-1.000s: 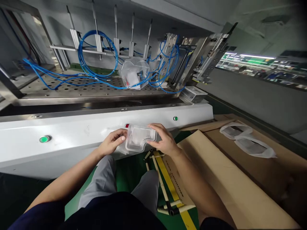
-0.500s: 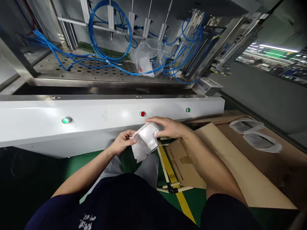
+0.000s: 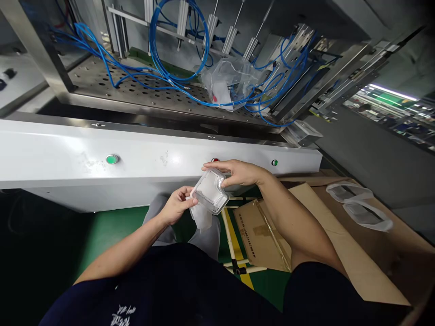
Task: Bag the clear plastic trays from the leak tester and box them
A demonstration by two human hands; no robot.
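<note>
A long white metal machine panel [image 3: 68, 156] runs ahead (blue air tubing [image 3: 170, 68] behind it); the left hand [image 3: 176, 206] and right hand [image 3: 239, 173] hold closed grips on a clear rectangular plastic tray [image 3: 210, 191], just below the panel, a thin white plastic sheet [image 3: 201, 217] hanging beneath.

Nothing can be read for certain. White characters [image 3: 122, 314], apparently Chinese, are printed on the person's dark navy shirt [image 3: 163, 290], partly cut off by the lower edge of the view. A line of small dark print [image 3: 246, 235] runs along the flat brown cardboard sheet [image 3: 265, 240], too small and skewed to make out.
</note>
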